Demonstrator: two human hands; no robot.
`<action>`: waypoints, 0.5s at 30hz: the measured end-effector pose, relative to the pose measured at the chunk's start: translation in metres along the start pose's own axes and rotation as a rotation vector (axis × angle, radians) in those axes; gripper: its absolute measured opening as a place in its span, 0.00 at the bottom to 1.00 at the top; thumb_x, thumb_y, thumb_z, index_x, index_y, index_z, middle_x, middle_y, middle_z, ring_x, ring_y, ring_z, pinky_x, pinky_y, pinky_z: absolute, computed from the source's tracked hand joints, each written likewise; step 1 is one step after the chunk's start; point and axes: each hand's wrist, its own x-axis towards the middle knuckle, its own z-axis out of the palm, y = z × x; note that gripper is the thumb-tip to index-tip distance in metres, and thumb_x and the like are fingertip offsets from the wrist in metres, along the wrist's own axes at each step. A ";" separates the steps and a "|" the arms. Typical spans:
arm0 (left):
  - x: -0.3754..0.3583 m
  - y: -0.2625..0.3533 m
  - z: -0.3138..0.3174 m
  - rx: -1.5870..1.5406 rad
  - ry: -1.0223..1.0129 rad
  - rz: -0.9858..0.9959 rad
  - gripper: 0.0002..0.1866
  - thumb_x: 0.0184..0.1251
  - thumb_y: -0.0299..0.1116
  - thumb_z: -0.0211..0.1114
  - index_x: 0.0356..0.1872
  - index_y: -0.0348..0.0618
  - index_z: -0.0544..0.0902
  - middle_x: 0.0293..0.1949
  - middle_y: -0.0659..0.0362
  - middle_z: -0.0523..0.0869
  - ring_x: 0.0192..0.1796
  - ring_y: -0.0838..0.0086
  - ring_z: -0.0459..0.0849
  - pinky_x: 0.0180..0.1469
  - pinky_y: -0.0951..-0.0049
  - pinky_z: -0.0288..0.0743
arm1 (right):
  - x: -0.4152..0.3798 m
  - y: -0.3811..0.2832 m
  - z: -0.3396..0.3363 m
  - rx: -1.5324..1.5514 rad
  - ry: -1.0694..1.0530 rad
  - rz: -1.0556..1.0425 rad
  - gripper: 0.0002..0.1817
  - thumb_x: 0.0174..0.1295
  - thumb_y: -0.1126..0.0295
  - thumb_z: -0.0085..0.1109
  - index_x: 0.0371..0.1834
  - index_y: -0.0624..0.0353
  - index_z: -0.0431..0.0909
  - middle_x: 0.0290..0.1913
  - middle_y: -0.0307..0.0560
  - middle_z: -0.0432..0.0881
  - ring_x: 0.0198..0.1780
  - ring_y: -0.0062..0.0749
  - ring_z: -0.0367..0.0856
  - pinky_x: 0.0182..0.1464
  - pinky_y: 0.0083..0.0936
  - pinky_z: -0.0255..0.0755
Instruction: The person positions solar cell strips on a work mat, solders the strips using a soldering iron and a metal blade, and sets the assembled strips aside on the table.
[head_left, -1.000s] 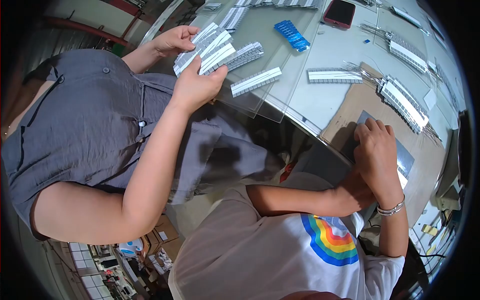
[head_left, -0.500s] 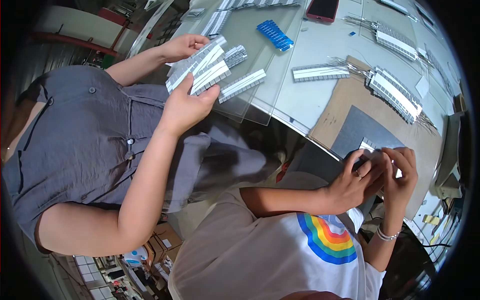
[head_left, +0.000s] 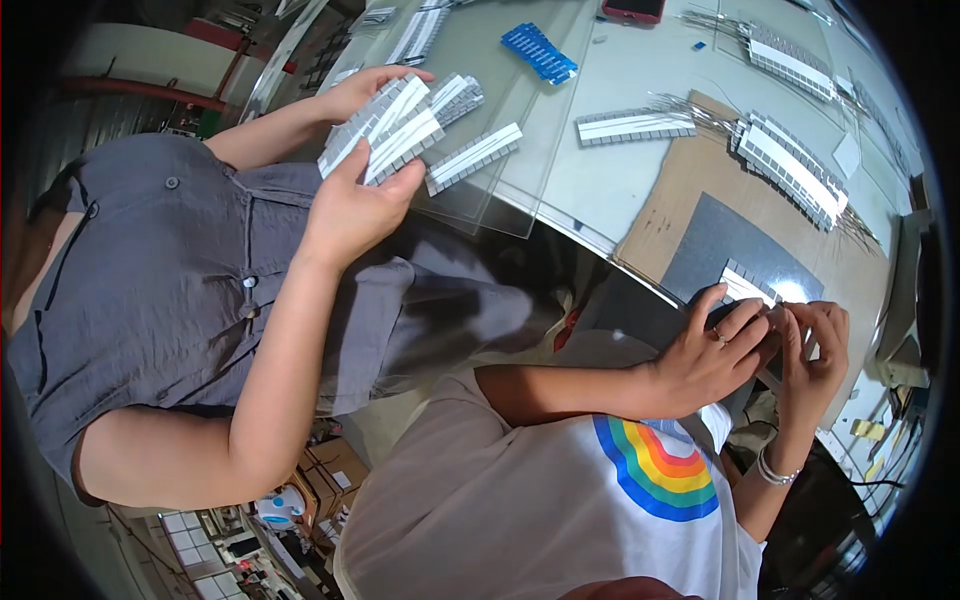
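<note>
My left hand [head_left: 705,365], with a ring on one finger, is bent around the near end of a white strip with grey segmented edges [head_left: 745,284] over the dark mat [head_left: 738,245]. Against its fingertips, my right hand [head_left: 818,350] is closed in a pinch, a bracelet on its wrist; what it pinches is too small and hidden to make out. The strip's far end shows beyond my left index finger. Farther up on the cardboard [head_left: 665,215] lies a stack of similar strips [head_left: 790,170] with thin wires at its ends.
At the left, a co-worker in grey [head_left: 190,280] holds several strips [head_left: 385,125] in both hands. A single strip [head_left: 636,127], a blue printed piece [head_left: 540,53], a red-edged phone [head_left: 633,10] and another wired stack [head_left: 790,62] are on the table.
More of the strip shows beyond my left hand, and my right hand has shifted slightly right. The co-worker's hands and strips appear slightly farther left.
</note>
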 end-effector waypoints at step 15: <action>0.003 0.001 -0.011 -0.005 -0.095 -0.015 0.18 0.63 0.31 0.64 0.55 0.49 0.82 0.56 0.55 0.73 0.65 0.63 0.70 0.66 0.44 0.60 | -0.002 0.005 -0.009 -0.086 -0.002 0.029 0.04 0.51 0.77 0.68 0.29 0.60 0.81 0.30 0.46 0.78 0.38 0.45 0.72 0.40 0.36 0.69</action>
